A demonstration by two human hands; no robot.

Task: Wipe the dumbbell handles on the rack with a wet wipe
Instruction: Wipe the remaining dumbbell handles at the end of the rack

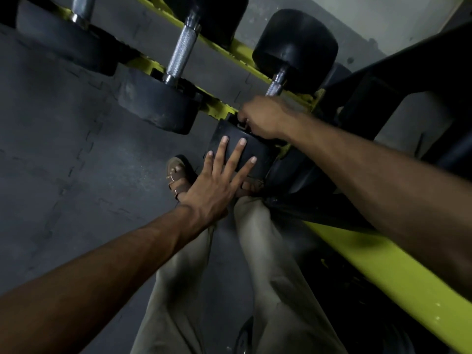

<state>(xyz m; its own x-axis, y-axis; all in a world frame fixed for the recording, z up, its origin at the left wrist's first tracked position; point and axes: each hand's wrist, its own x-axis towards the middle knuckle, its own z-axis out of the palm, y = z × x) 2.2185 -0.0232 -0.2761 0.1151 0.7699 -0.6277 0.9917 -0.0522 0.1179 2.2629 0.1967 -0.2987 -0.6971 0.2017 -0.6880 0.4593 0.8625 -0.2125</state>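
Note:
Black dumbbells lie across a yellow-green rack point(241, 51). My right hand point(265, 117) is closed around the lower part of the rightmost dumbbell's steel handle point(277, 84), between its far head point(296, 47) and near head point(245, 154). No wipe shows in the fist; whatever it holds against the handle is hidden. My left hand point(214, 185) lies flat with fingers spread on the near head of that dumbbell. To the left, a second dumbbell shows a bare knurled handle point(181, 51), and a third handle point(80, 7) sits at the top left.
Grey rubber floor tiles point(63, 154) fill the left side. My legs in light trousers point(268, 277) and a sandalled foot point(178, 180) stand close to the rack. A thick yellow-green rack beam point(383, 272) runs along the lower right, with dark frame parts above it.

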